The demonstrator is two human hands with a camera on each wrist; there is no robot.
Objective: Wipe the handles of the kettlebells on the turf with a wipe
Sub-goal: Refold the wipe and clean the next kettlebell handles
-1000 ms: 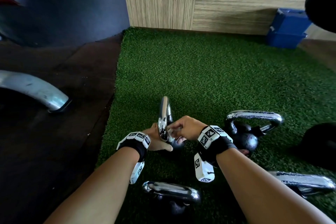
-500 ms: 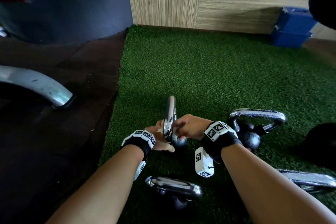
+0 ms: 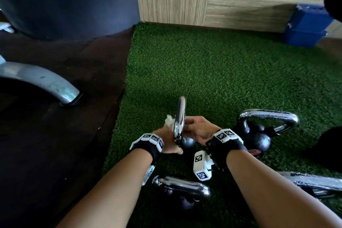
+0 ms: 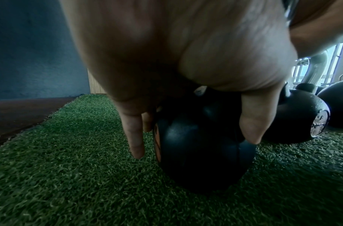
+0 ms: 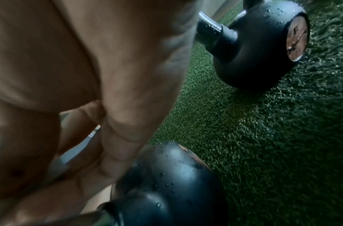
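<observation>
Chrome handle (image 3: 179,116) of middle kettlebell (image 4: 201,146) seen edge-on in head view, long axis running 6 to 12 o'clock, ball on turf (image 3: 212,72) at 6 o'clock end. Handle flanked: left hand (image 3: 167,139) at 9 o'clock, right hand (image 3: 199,128) at 3 o'clock. White wipe (image 3: 169,120) bunched at left fingers, against handle. Right fingers curled round handle. Left grip: cannot be told exactly, wipe apparently pinched. Upper arch judged unwiped; next stroke expected toward 12 o'clock.
</observation>
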